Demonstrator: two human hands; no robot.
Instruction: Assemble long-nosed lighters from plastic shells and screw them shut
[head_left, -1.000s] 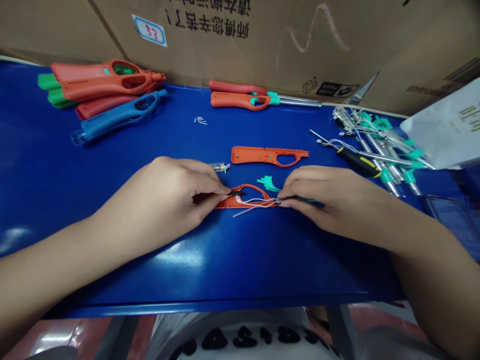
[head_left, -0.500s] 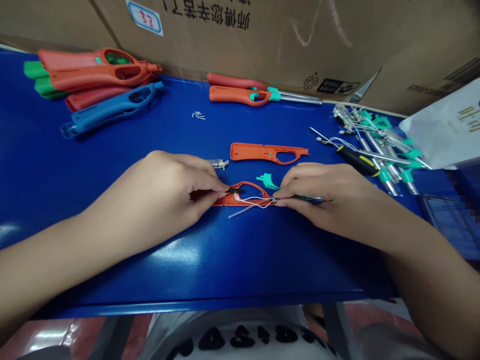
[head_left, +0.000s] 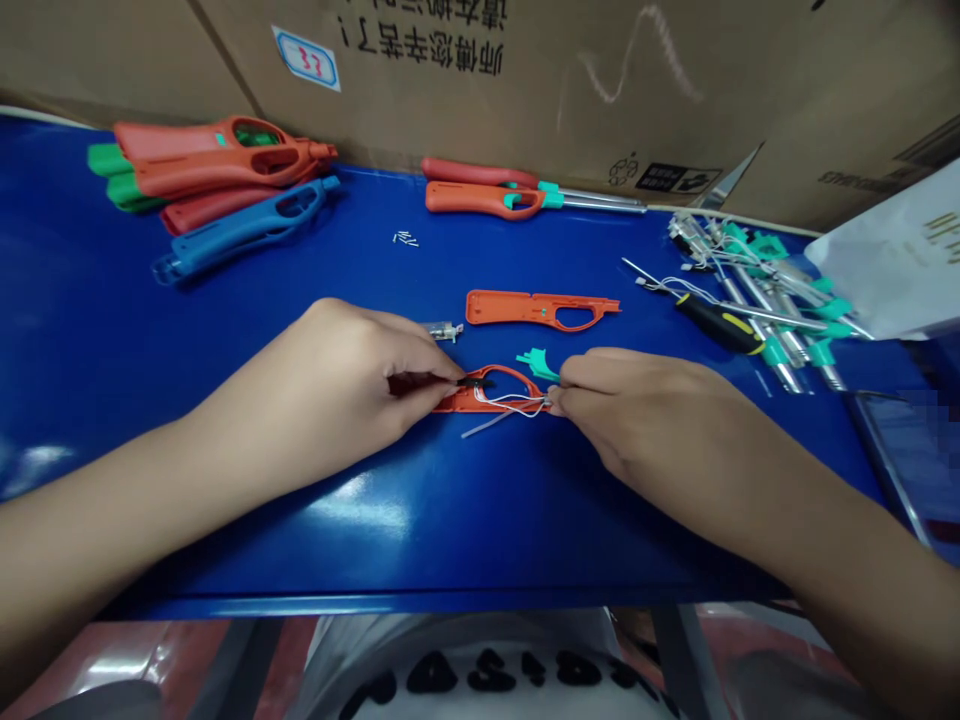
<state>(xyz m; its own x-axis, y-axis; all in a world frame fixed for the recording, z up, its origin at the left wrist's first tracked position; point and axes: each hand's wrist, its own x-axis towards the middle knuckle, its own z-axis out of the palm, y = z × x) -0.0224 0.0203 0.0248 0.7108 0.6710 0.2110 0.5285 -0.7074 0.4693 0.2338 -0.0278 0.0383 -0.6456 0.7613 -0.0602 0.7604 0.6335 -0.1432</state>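
An orange lighter shell half [head_left: 491, 392] lies on the blue table [head_left: 225, 330] between my hands, with thin white and red wires [head_left: 510, 403] looped in it. My left hand [head_left: 352, 385] is closed, pinching a small black part [head_left: 472, 381] at the shell's left end. My right hand [head_left: 637, 415] is closed in a pinch at the shell's right end, on the wires and the inner tube, which my fingers mostly hide. A teal trigger piece [head_left: 538, 362] lies just behind the shell. A second orange shell half [head_left: 540, 308] lies further back.
Orange, red and blue lighter bodies [head_left: 225, 185] are piled at the back left. Two finished lighters [head_left: 517, 195] lie along the cardboard boxes [head_left: 525, 80]. A black and yellow screwdriver [head_left: 716, 322], several metal tubes with teal ends [head_left: 772, 300] and a white bag [head_left: 900, 260] are at right. Small screws [head_left: 405, 239] lie mid-table.
My right hand has turned and pulled in over the shell's right end, so the tube it held now is hidden. The left hand keeps its pinch.
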